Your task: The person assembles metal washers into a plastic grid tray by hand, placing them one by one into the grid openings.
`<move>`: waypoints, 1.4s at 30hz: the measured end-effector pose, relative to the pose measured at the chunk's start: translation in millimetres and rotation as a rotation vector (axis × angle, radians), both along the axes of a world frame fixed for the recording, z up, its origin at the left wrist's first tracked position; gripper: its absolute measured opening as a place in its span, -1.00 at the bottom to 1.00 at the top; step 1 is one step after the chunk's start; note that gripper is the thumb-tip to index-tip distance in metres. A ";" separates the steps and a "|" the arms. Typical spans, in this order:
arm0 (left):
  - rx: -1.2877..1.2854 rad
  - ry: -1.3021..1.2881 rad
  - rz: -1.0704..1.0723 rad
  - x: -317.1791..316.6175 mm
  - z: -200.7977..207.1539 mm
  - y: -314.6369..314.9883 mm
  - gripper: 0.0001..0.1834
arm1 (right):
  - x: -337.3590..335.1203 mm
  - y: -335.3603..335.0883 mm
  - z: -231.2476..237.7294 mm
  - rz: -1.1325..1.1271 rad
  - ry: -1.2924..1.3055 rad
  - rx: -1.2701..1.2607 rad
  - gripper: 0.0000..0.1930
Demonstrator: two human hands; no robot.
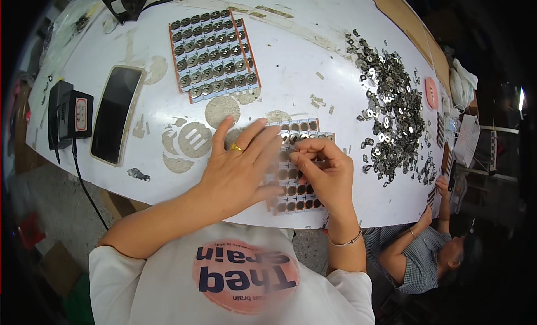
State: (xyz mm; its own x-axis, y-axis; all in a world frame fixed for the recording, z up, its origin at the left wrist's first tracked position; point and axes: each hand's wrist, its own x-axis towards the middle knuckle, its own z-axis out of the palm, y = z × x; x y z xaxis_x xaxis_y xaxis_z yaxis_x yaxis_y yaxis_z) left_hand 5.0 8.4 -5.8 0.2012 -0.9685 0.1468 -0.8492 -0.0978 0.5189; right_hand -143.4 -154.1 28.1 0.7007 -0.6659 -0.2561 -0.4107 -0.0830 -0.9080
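A panel of small circuit boards (pixel 292 206) with rows of dark round spots lies near the table's front edge, partly hidden under my hands. My left hand (pixel 238 163), with a gold ring on one finger, is spread over the panel's left side; its fingers are stretched out and partly blurred. Thumb and fingertips of my right hand (pixel 329 174) are pinched together just above the panel's upper rows. Whatever is between them is too small to make out. Some spots in the upper rows look shiny, as if metal pieces sit on them.
Loose small metal parts (pixel 391 112) are heaped on the right. Stacked panels full of round metal parts (pixel 212 57) lie at the far left-centre. A phone (pixel 116 115) and black power adapters (pixel 75 114) are on the left. Another person (pixel 417 261) sits at the lower right.
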 end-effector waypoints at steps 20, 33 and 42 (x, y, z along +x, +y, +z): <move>-0.033 0.016 0.028 -0.3 -3.1 -1.8 -0.07 | -0.7 -0.1 -6.3 0.197 0.031 -0.155 -0.86; -0.003 -0.015 -0.005 2.1 -0.9 -3.7 -0.02 | -0.8 17.0 -8.8 0.266 0.004 -0.565 -0.82; -0.036 -0.052 -0.010 -0.9 -0.7 -3.1 -0.24 | -30.1 -78.0 -1.6 -0.047 0.100 -0.978 -0.66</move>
